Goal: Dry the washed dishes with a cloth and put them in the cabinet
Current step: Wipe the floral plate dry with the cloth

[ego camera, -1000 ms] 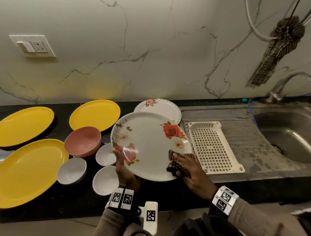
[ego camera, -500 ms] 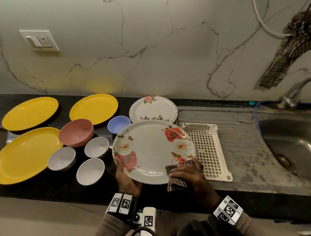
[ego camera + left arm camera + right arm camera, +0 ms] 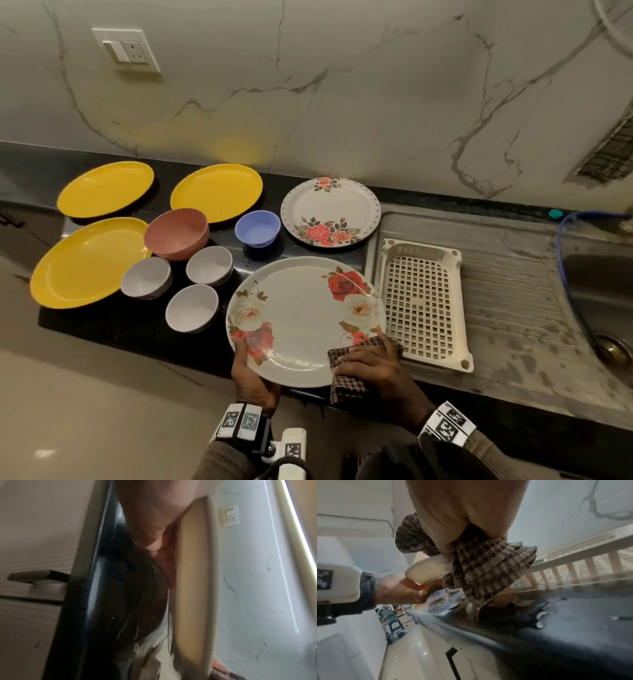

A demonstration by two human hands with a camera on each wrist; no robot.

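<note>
A large white plate with rose prints (image 3: 301,318) is held level just above the front of the black counter (image 3: 113,329). My left hand (image 3: 251,370) grips its near-left rim, thumb on top and fingers underneath; the left wrist view shows the plate's underside (image 3: 192,588) edge-on. My right hand (image 3: 373,368) holds a bunched brown checked cloth (image 3: 349,383) against the plate's near-right rim. In the right wrist view the cloth (image 3: 488,566) wraps over the plate edge (image 3: 426,570).
On the counter lie three yellow plates (image 3: 87,262), a pink bowl (image 3: 176,233), three white bowls (image 3: 191,306), a blue bowl (image 3: 257,228) and a smaller floral plate (image 3: 330,210). A cream drain basket (image 3: 423,305) sits on the steel drainboard, with the sink (image 3: 603,284) at right.
The plate has come down from tilted to nearly level and nearer the counter edge. My right hand with the cloth slid from the plate's face to its near-right rim.
</note>
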